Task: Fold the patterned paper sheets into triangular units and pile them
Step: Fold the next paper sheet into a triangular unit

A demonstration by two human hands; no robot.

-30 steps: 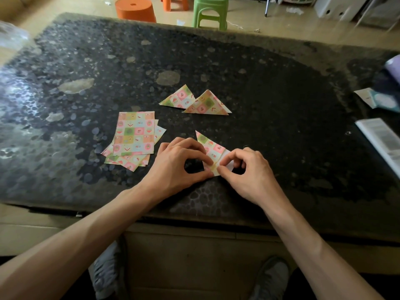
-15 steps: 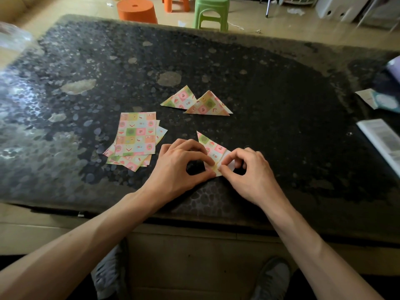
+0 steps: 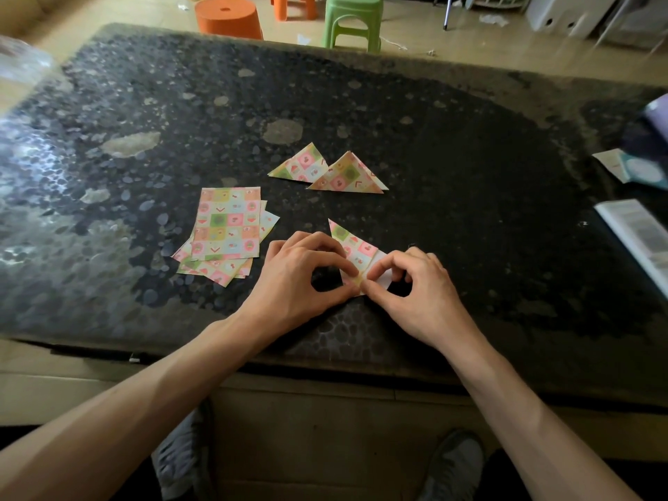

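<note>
at the near edge of the dark pebble-patterned bench (image 3: 470, 146), left hand (image 3: 300, 280) and right hand (image 3: 415, 283) both pinch a half-folded pastel checked paper sheet (image 3: 352, 244), mid-crease; next likely press flat, then add it to the two folded paper triangles (image 3: 330, 171).

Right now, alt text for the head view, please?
A left hand and right hand pinch a half-folded pastel patterned paper sheet on a dark pebbled stone table. A stack of flat patterned sheets lies to its left, and two finished triangular paper units sit side by side beyond.
</note>
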